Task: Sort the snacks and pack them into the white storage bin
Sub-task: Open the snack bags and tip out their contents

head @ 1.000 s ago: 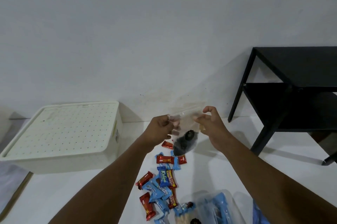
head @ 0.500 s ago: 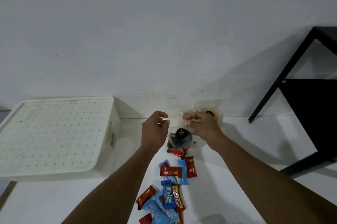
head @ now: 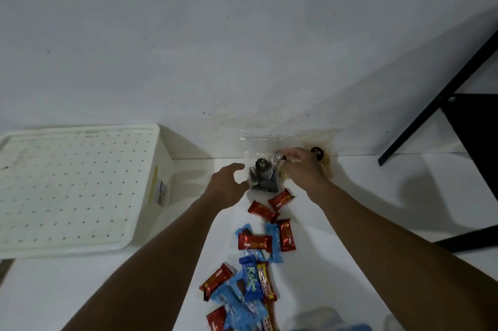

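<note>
A clear zip bag [head: 262,175] with dark round snacks in it stands on the white floor against the wall. My right hand [head: 303,169] pinches its upper right side. My left hand [head: 226,188] hovers just left of the bag, fingers curved and apart, holding nothing. The white storage bin [head: 78,185] sits at the left with its dotted lid on. A strip of loose red snack bars [head: 262,210] and blue snack bars [head: 250,281] runs between my forearms toward the bottom edge.
A second clear bag of pale snacks [head: 324,161] leans on the wall behind my right hand. A black side table [head: 474,126] stands at the right. Part of a clear bag [head: 320,318] shows at the bottom edge.
The bag of dark snacks went down from the air to the floor by the wall. My left hand let go of its top edge. The view swung left and closer.
</note>
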`<action>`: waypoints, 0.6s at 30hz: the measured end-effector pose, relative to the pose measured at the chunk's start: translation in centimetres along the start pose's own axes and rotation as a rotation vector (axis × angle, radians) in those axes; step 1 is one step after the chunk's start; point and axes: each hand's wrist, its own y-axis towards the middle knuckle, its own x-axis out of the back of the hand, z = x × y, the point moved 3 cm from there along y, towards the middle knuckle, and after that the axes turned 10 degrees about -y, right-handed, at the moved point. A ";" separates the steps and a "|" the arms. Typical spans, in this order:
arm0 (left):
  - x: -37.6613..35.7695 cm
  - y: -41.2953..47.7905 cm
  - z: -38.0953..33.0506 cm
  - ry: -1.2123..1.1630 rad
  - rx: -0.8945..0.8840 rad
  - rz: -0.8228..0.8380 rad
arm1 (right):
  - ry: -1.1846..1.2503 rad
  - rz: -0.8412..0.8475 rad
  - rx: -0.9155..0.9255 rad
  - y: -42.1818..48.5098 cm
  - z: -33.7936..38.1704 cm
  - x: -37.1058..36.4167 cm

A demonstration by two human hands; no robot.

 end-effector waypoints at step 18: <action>-11.1 -21.6 7.4 0.095 0.041 0.293 | -0.347 0.384 -0.148 -24.8 -12.5 -2.8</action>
